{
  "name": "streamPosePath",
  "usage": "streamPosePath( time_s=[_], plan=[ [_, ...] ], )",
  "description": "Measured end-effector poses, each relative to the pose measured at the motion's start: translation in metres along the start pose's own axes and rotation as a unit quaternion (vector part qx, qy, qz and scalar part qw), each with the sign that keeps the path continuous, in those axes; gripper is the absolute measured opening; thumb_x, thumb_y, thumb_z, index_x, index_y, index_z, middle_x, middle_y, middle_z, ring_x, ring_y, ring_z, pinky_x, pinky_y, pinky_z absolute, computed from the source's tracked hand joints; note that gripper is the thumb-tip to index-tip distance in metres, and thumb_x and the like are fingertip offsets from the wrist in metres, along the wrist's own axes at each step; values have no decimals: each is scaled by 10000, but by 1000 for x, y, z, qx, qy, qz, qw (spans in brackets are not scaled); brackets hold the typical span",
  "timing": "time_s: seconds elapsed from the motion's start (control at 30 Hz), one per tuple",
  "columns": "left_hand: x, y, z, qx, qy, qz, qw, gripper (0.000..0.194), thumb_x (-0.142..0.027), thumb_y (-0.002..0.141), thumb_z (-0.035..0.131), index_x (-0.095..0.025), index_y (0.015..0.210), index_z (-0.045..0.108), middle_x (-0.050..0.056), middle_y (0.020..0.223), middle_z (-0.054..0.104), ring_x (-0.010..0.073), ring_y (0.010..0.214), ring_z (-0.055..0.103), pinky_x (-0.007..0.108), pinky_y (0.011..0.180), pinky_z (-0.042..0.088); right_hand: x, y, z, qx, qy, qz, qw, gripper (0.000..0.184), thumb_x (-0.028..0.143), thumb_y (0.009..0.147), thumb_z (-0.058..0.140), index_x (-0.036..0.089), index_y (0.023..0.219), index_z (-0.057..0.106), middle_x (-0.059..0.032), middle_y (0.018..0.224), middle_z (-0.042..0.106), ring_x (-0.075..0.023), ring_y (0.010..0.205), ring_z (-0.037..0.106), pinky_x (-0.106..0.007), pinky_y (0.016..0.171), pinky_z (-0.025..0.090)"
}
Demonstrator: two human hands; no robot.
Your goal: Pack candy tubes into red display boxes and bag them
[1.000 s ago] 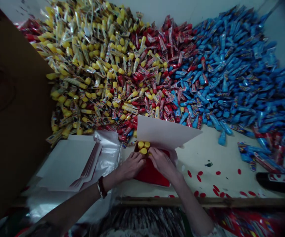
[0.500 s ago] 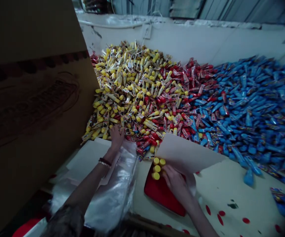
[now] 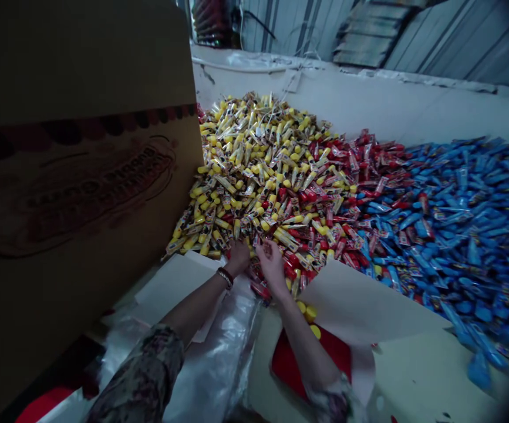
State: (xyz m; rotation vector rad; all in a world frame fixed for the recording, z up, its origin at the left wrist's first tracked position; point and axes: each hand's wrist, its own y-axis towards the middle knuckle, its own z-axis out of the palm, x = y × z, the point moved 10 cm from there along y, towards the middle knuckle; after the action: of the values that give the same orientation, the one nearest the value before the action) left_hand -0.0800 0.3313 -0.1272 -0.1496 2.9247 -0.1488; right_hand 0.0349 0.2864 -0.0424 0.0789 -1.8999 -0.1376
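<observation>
My left hand (image 3: 238, 257), with a bracelet at the wrist, reaches into the near edge of a pile of yellow-capped wrapped tubes (image 3: 254, 158). Its fingers are curled, and their tips are hidden among the tubes. Close beside it, my right hand (image 3: 272, 265) has thumb and fingers bent together at the same edge; what lies between them is too small and dim to name. Under my right forearm stands a box with a red inside (image 3: 333, 346) and a raised white lid flap (image 3: 346, 299). Several yellow caps (image 3: 310, 313) show at its far left corner, partly covered by the arm.
Red-capped tubes (image 3: 364, 158) and blue wrapped pieces (image 3: 465, 205) heap up to the right. A large printed cardboard box (image 3: 104, 176) blocks the left side. White card sheets (image 3: 170, 288) and clear plastic bags (image 3: 219, 352) lie left of the red box.
My right hand has left the yellow caps in the red box and moved up and left to the pile, beside my left hand. My view has shifted slightly left and up.
</observation>
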Motion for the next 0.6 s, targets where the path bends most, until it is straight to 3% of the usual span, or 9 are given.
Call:
streamPosePath(
  time_s=[0.13,0.23,0.3,0.37,0.47,0.53,0.6],
  plan=[
    [19,-7,-10,-1,-48,-13,999,368,-355,790,675,-98,1046,611,141,1144,605,274,1143,525,464,1011,358,-14,59,53,-3,-48,24,999,243,228,794,517,111,980,621,-92,885,698,-160,772,640,-252,709,496],
    [53,-20,-33,-26,-113,-32,993,516,-345,714,726,-73,1129,583,209,1164,603,343,1181,510,451,1002,364,-19,87,65,3,-96,33,995,214,189,786,495,128,905,662,-79,883,713,-164,804,653,-236,725,484],
    [83,-34,-50,-39,-179,-44,982,537,-409,801,616,-112,1239,522,176,1149,628,300,1078,592,413,918,445,-24,103,65,7,-138,40,990,236,168,786,485,132,917,678,-84,934,716,-173,855,658,-235,746,474],
    [116,-53,-68,-62,-317,-56,945,524,-464,851,518,-193,1298,482,108,1127,654,235,961,645,346,804,509,-29,117,68,23,-180,42,982,245,155,781,494,145,929,688,-80,963,716,-181,892,658,-235,760,467],
    [159,-82,-87,-110,-504,-88,852,548,-470,754,637,-243,1242,535,61,1006,692,221,927,654,303,729,534,-32,128,89,68,-235,31,969,224,154,789,523,164,935,692,-74,982,714,-186,930,653,-236,780,460],
    [175,-93,-88,-122,-534,-112,829,527,-424,684,708,-227,1158,585,51,894,702,211,870,663,286,696,536,-31,127,109,100,-266,18,959,229,143,797,533,157,972,681,-91,1002,705,-195,961,643,-247,803,455],
    [185,-98,-77,-130,-598,-151,777,463,-372,622,747,-186,1030,631,44,773,693,193,745,666,271,636,531,-28,121,126,120,-295,5,948,274,135,793,551,131,1048,650,-132,1059,678,-223,1020,617,-279,838,451]
  ],
)
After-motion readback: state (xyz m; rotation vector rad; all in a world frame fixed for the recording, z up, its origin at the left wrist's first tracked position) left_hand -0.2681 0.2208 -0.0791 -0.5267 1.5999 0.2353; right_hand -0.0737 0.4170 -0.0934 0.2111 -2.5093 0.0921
